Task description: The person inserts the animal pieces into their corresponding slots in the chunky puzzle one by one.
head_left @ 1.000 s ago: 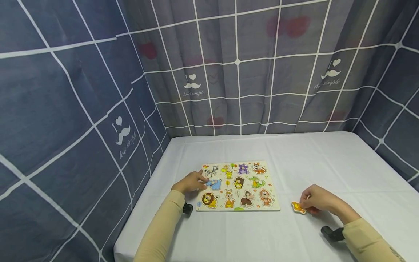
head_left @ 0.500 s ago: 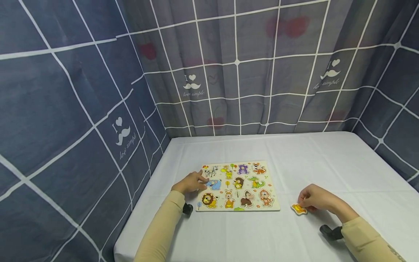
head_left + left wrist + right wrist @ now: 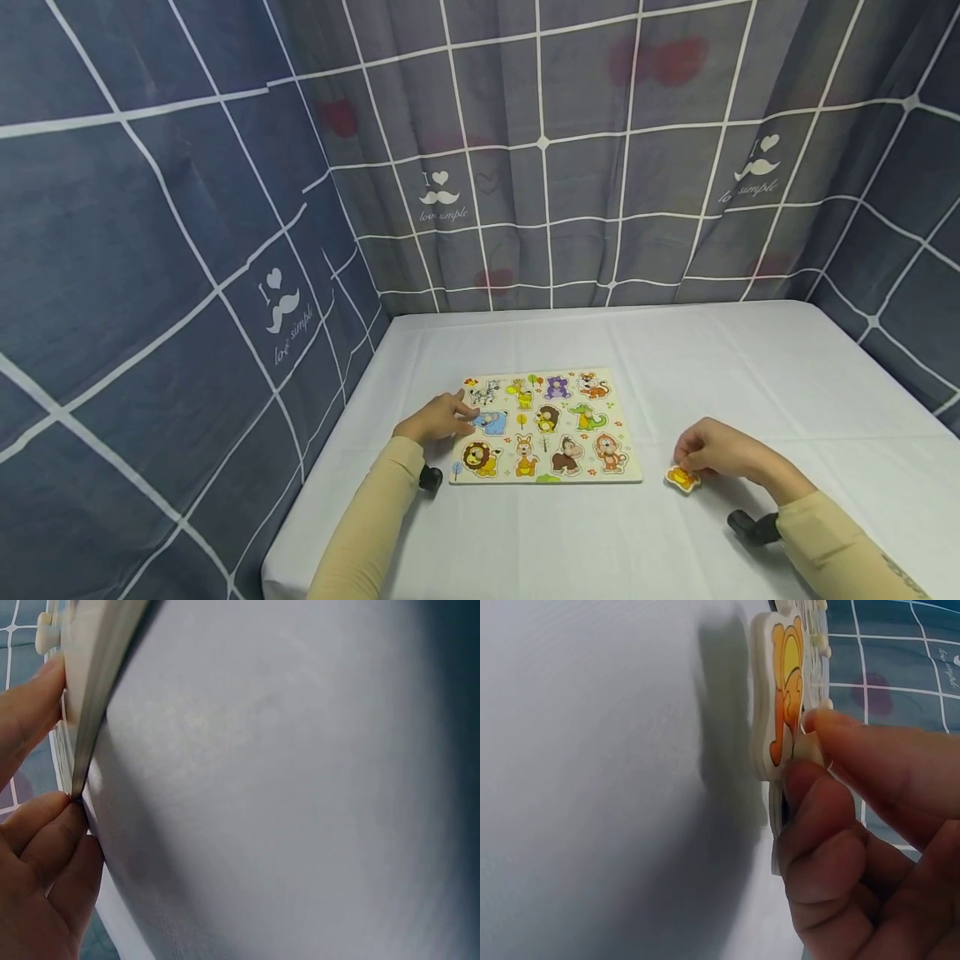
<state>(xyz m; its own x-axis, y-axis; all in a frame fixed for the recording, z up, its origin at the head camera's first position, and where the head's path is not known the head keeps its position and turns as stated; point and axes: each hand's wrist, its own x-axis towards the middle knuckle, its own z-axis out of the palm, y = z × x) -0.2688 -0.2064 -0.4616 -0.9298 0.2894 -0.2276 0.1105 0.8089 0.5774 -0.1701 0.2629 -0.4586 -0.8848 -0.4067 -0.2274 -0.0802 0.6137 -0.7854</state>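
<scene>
My right hand pinches the small knob of an orange animal puzzle piece between thumb and fingertip, right of the board. In the right wrist view the piece is tilted on edge, its shadow falling on the white cloth beside it. More of a pale edge shows below, partly behind my fingers. My left hand lies at the left edge of the wooden animal puzzle board. Its thumb rests on the board's face, and the other fingers touch its edge.
A white cloth covers the table. The board carries several animal pictures, among them a lion and a crocodile. Dark grid-patterned curtains enclose the back and sides.
My right hand has shifted slightly left, turning the orange piece as it goes. My left hand and the board have stayed put.
</scene>
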